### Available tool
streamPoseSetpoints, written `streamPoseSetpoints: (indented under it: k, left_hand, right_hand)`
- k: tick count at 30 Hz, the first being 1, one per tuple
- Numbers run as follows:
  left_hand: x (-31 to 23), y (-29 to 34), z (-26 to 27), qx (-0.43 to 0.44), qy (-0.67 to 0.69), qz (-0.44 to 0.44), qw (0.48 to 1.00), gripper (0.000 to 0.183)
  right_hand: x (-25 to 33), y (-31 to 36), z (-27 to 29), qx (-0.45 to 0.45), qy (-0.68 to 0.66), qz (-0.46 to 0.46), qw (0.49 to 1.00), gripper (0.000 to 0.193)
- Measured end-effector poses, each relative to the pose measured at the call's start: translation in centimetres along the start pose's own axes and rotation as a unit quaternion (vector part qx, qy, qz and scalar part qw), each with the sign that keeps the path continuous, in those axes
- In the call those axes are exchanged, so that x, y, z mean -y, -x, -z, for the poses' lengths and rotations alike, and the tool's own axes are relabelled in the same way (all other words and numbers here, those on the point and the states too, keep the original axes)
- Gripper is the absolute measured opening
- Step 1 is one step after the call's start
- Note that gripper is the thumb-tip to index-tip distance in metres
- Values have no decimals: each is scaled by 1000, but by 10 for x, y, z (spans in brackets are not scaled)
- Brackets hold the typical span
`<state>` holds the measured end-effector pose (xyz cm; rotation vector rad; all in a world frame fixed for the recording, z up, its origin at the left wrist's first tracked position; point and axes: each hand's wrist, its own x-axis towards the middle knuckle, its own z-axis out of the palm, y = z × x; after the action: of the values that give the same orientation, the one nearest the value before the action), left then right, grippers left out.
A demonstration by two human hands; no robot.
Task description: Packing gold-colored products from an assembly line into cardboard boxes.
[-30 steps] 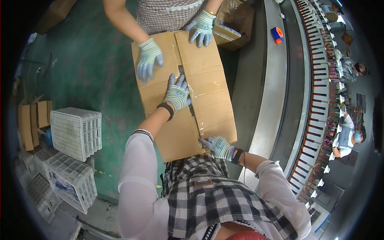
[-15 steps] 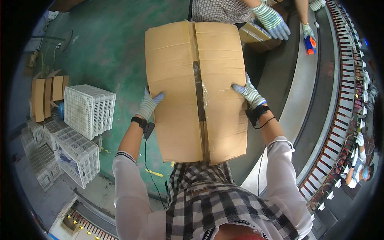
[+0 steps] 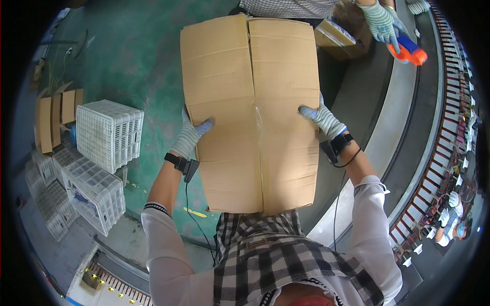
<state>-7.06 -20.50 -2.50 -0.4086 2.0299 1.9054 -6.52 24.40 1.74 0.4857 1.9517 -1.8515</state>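
Note:
A large brown cardboard box point(image 3: 224, 132) is held up in front of my body, its two top flaps folded inward. They meet along a lengthwise seam, narrow at the middle and near end, with a strip of clear tape point(image 3: 259, 120) showing there. My left hand point(image 3: 192, 133), in a striped knit glove, grips the left side with its thumb over the flap. On the opposite side my right hand point(image 3: 325, 120), gloved alike, clasps the edge, thumb on top. The fingers of both hands are mostly hidden behind the box sides.
Stacked white plastic crates point(image 3: 109, 135) and an open carton point(image 3: 48, 120) stand at the left. A curved conveyor point(image 3: 403, 127) runs along the right. At the far right a co-worker's gloved hand point(image 3: 383, 25) is at an orange-and-blue object point(image 3: 411, 53), beside another open box point(image 3: 339, 43).
The gap between the box flaps has narrowed as my hands keep hold of the sides. The co-worker's hands have come together at the orange-and-blue object, which has moved slightly right.

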Motion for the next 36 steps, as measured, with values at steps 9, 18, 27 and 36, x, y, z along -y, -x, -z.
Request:
streamPoseSetpoints:
  k: [9, 18, 27, 36]
  left_hand:
    - [-21, -60, 14, 36, -28, -110, 993, 128]
    - [-50, -63, 12, -9, -90, -162, 983, 119]
    - [34, -46, 12, -48, -259, -183, 947, 121]
    - [66, -14, -10, -105, 367, 257, 888, 81]
  right_hand:
    - [-8, -2, 2, -26, 38, 44, 998, 127]
    - [21, -19, -23, -71, 82, 143, 984, 113]
    - [-2, -25, -22, -83, 91, 64, 990, 137]
    - [-86, 64, -30, -103, 77, 48, 991, 140]
